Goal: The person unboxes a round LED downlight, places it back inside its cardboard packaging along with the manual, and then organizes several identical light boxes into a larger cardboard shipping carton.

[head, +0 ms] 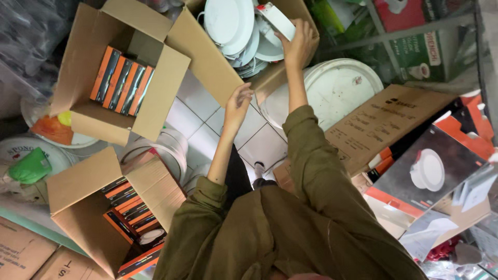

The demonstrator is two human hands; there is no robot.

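Observation:
My right hand (300, 45) is raised over an open cardboard box (207, 57) and is closed on a white round ceiling lamp (276, 19), held tilted at the box's far side. Inside the box lie several more white round lamps (231, 26), stacked loosely. My left hand (237, 105) rests against the edge of that box's brown flap, fingers bent, holding nothing. Both arms wear olive-green sleeves.
An open box of orange-and-black cartons (122, 80) stands at the upper left, a second such box (129, 207) at the lower left. A white round lid (340, 88), flat cardboard (384, 119) and printed lamp cartons (430, 166) lie to the right. White floor tiles (244, 137) show between them.

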